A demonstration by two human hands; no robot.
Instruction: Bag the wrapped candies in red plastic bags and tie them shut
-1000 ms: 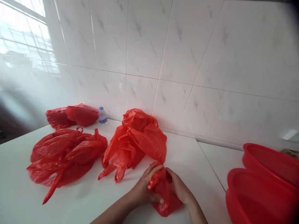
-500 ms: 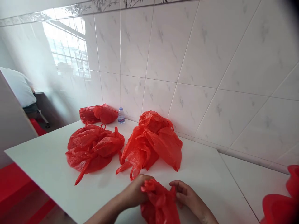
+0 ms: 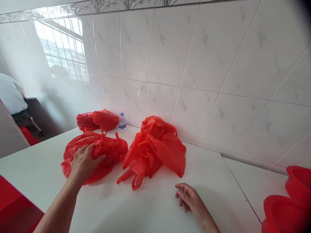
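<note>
My left hand [image 3: 85, 163] lies flat on a heap of crumpled red plastic bags [image 3: 113, 150], its fingers pressing into the bags at the heap's near side. To the right, a taller heap of thin red plastic bags [image 3: 156, 150] stands against the wall, its loose handles trailing toward me. My right hand [image 3: 190, 199] rests on the white table [image 3: 145, 207] near the front, fingers lightly curled around nothing. It is nearest the taller heap but not touching it. A smaller bundle of red bags [image 3: 104, 120] lies at the back.
A small water bottle [image 3: 122, 122] stands against the marble-patterned tile wall [image 3: 170, 48]. Stacked red plastic basins [image 3: 284, 207] sit on a lower counter at the right. Behind the table's left end, a person in a white shirt [image 3: 11, 98] bends over.
The red bag held in both hands has left the front of the table and now lies on the left heap under my left hand. My hands have moved apart, and the right hand has let go.
</note>
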